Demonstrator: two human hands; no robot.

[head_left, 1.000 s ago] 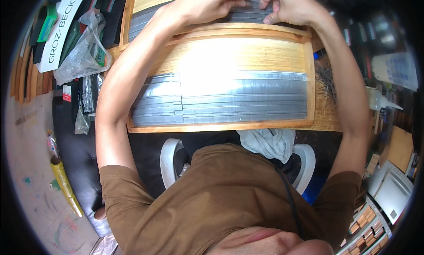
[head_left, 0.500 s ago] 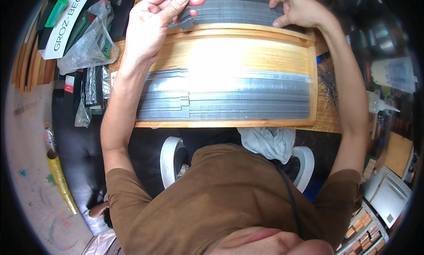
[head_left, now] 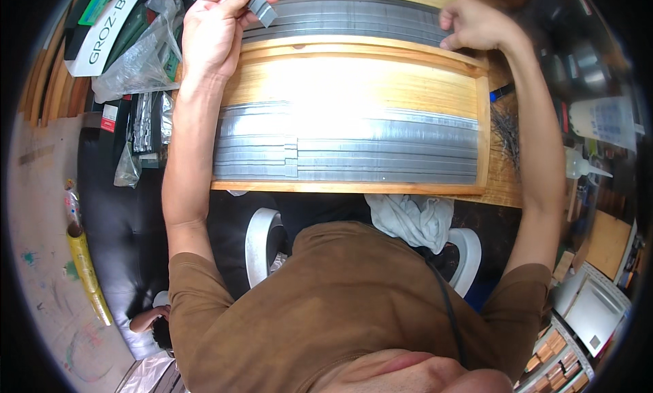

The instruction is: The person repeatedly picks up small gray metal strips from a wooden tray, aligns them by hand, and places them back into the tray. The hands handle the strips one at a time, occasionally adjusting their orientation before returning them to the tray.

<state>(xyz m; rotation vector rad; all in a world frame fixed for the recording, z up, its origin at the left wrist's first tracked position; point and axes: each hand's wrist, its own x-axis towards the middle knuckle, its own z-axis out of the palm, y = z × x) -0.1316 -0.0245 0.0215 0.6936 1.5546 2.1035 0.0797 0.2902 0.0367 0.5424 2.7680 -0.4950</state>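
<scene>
Between the thumb and fingers of my left hand [head_left: 216, 12] is a small stack of thin grey metal pieces [head_left: 263, 12], tilted above the left end of the far wooden tray. That tray holds a long row of thin grey metal pieces [head_left: 354, 17] packed side by side. At the row's right end my right hand [head_left: 476, 27] is curved, thumb and forefinger apart, with nothing visible between them. Closer to me, a wooden tray [head_left: 381, 66] carries another row of thin grey metal pieces [head_left: 388, 148]. Its left part is stepped slightly out of line, and glare washes out the middle.
Left of the trays lie a clear plastic bag [head_left: 146, 59] and dark packets. A bundle of thin dark needle-like pieces [head_left: 505, 131] and a nozzle bottle [head_left: 581, 164] are on the right. A white cloth [head_left: 415, 219] hangs at the table's front edge, near the chair arms [head_left: 262, 247].
My left hand has shifted left with its stack, which is now tilted differently. My right hand has moved slightly right and down at the end of the far row.
</scene>
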